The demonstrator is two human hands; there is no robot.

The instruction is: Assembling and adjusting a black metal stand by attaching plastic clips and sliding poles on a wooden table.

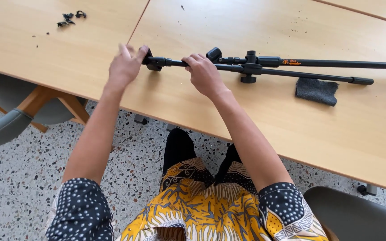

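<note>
Black stand (264, 67) lies flat on wooden table (255, 116). Right hand (204, 73) wraps tube; left hand (125, 67), fingers loose, touches end clamp (153, 62). Step looks like clamp adjustment; next needs steady tube, firm twist.

Wooden table (264, 125) bears black stand (264, 67), grey cloth (316, 91), black scraps (70, 18)

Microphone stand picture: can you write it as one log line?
left hand: on end fitting of black microphone stand | right hand: gripping its tube | grey cloth: beside it | wooden table
</note>
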